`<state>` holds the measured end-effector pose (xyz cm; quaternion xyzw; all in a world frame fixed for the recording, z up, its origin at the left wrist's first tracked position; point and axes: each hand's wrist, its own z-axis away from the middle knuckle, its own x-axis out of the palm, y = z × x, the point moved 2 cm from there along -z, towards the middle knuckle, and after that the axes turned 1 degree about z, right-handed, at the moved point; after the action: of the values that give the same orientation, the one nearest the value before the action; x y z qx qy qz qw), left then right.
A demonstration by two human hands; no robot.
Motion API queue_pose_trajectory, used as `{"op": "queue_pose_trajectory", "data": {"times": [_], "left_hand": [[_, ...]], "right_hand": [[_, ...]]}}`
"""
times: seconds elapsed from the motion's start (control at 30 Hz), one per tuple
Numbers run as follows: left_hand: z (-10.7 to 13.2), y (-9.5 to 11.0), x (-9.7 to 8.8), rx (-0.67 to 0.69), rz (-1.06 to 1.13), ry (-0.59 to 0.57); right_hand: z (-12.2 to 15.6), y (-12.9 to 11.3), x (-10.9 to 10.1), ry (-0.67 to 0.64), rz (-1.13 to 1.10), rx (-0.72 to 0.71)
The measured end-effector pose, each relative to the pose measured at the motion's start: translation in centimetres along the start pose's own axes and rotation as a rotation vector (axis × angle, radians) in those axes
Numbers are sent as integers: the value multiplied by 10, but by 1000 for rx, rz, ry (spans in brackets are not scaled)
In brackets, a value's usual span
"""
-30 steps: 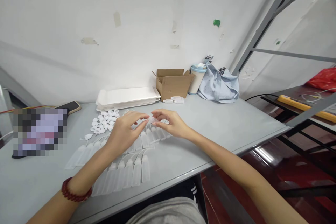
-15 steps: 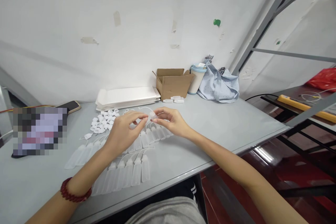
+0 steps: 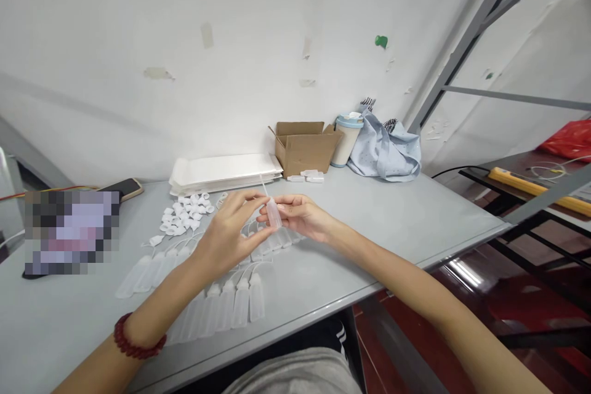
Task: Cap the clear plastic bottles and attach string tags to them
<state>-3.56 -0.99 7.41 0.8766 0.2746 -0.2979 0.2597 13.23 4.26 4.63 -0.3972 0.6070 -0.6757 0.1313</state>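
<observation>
My right hand pinches a small translucent plastic bottle, held upright above the grey table. A thin strand rises from its top. My left hand, a red bead bracelet on its wrist, has its fingers curled at the bottle's top. Below the hands lie rows of several more flat translucent bottles with white caps. A heap of small white caps lies to the left.
A stack of white sheets, an open cardboard box, a cup and a pale blue cloth bag stand along the wall. A phone lies far left. Grey metal shelving stands to the right.
The bottle has been lifted off the row and turned upright between both hands. My left hand has shifted slightly to the right and nearer.
</observation>
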Motion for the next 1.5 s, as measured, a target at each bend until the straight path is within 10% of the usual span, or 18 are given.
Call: {"op": "queue_pose_trajectory", "data": {"times": [0.57, 0.8, 1.07, 1.5], "left_hand": [[3, 3, 2, 218, -146, -75], [2, 22, -10, 146, -7, -230], [14, 42, -10, 47, 142, -682], [19, 44, -2, 58, -118, -819]], "right_hand": [[3, -1, 7, -151, 101, 32], [6, -23, -24, -261, 326, 136], [6, -41, -74, 162, 532, 14], [0, -34, -85, 273, 520, -17]]}}
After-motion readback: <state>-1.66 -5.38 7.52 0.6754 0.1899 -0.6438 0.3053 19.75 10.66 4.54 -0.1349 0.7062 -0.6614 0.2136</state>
